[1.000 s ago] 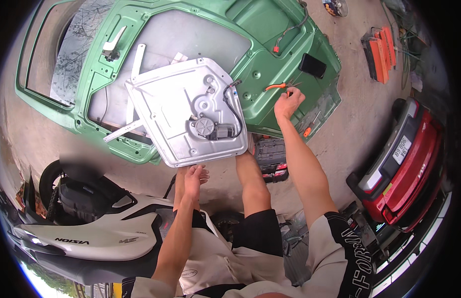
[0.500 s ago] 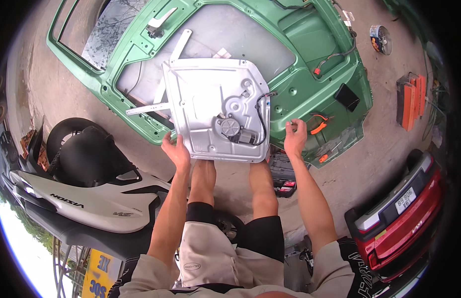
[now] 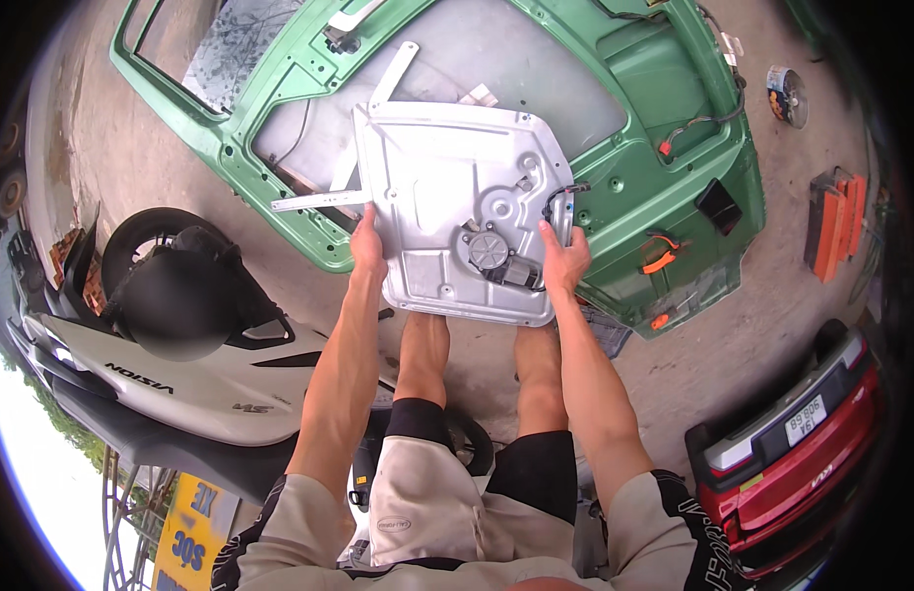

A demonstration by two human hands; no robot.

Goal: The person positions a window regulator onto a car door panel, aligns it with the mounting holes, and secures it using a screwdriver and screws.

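A silver window regulator panel (image 3: pixel 427 167) lies in front of me, its near edge above my knees. Flat metal arms (image 3: pixel 319 201) stick out from its left and far sides, and a round motor (image 3: pixel 489 249) with a black cable sits on its right half. My left hand (image 3: pixel 369 248) grips the panel's left edge. On the right edge, beside the cable, my right hand (image 3: pixel 563 258) has its thumb on top and its other fingers partly hidden. Beyond the panel, a green car door (image 3: pixel 615 202) lies flat, its opening partly covered by the panel.
A black phone (image 3: pixel 717 205) and orange-handled pliers (image 3: pixel 659 260) lie on the door. To my left stands a white scooter (image 3: pixel 181 389); a red car (image 3: pixel 792 468) is at right. Orange blocks (image 3: pixel 833 229) and a round tin (image 3: pixel 786 97) rest on the floor.
Both hands have moved from beside the panel onto its left and right edges and closed on them. The whole view has shifted slightly, with the scene lying further right.
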